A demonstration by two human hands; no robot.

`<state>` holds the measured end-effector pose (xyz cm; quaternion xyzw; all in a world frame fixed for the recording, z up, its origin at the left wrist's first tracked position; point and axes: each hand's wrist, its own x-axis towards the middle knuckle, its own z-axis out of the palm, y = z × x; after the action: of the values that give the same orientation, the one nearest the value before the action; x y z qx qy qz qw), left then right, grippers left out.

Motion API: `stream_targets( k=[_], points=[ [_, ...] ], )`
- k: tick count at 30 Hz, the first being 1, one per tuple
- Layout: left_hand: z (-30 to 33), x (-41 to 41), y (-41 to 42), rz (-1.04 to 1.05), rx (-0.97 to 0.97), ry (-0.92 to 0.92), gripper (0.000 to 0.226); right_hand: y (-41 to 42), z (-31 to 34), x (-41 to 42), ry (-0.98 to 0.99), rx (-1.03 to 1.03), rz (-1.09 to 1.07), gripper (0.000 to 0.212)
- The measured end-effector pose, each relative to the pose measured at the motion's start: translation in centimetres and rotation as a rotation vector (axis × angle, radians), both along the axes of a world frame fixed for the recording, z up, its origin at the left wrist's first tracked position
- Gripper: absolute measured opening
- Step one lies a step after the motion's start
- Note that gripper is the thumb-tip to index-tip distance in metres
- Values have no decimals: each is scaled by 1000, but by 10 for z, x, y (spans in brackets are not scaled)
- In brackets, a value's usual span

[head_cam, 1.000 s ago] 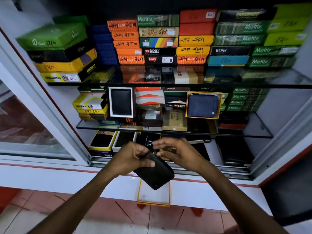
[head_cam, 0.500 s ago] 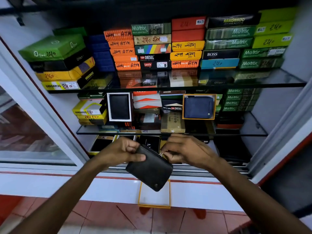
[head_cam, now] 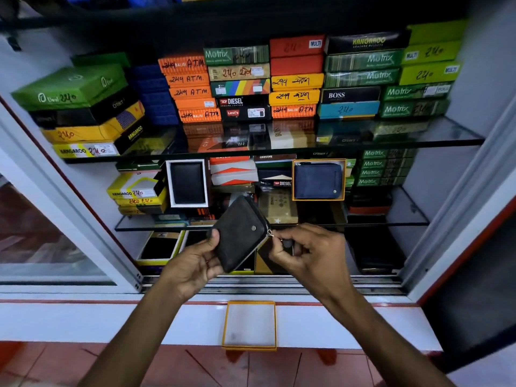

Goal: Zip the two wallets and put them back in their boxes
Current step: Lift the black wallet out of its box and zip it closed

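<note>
A black zip wallet [head_cam: 238, 233] is held up in front of the lower shelf, tilted, its stud facing me. My left hand [head_cam: 192, 268] grips its lower left edge. My right hand [head_cam: 305, 251] pinches the metal zip pull [head_cam: 270, 233] at the wallet's right corner. An open orange-rimmed box [head_cam: 250, 325] lies on the white ledge below, with nothing in it. A blue zip wallet [head_cam: 318, 180] stands in its orange-rimmed box [head_cam: 345, 178] on the middle shelf.
Glass shelves [head_cam: 446, 135] hold stacks of coloured wallet boxes. A black wallet in a white box [head_cam: 187, 183] stands on the middle shelf. A sliding glass door [head_cam: 55, 233] is at the left, its track along the ledge [head_cam: 363, 317]. Red floor tiles lie below.
The wallet has been raised and turned more upright, its stud now uppermost. My right hand has moved from the wallet's top edge to its right corner, holding the zip pull.
</note>
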<state>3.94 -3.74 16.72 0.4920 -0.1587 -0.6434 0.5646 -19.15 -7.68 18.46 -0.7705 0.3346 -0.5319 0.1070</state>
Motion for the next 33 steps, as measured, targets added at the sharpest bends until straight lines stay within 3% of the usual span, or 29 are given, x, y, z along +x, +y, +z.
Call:
stream_targets(
  k=[5,13,18,23,28,33],
  points=[
    [4,-32,-5,66,5,207,26,10,-10,14,-17,22,-41,3],
    [14,-54,-15,136,34,316,37,21,-24,24,13,94,-20,11],
    [14,-61,-13,168,-21,391,69,16,-22,21,34,94,-47,9],
    [13,-62,-10,220,-58,437,65,10,-17,14,84,110,-46,11],
    [2,-56,-11,218,-75,285,34,-4,-2,0,124,96,-32,17],
    [-1,-38,-2,118,-130,185,43,-24,14,-23,114,100,-55,17]
  ],
)
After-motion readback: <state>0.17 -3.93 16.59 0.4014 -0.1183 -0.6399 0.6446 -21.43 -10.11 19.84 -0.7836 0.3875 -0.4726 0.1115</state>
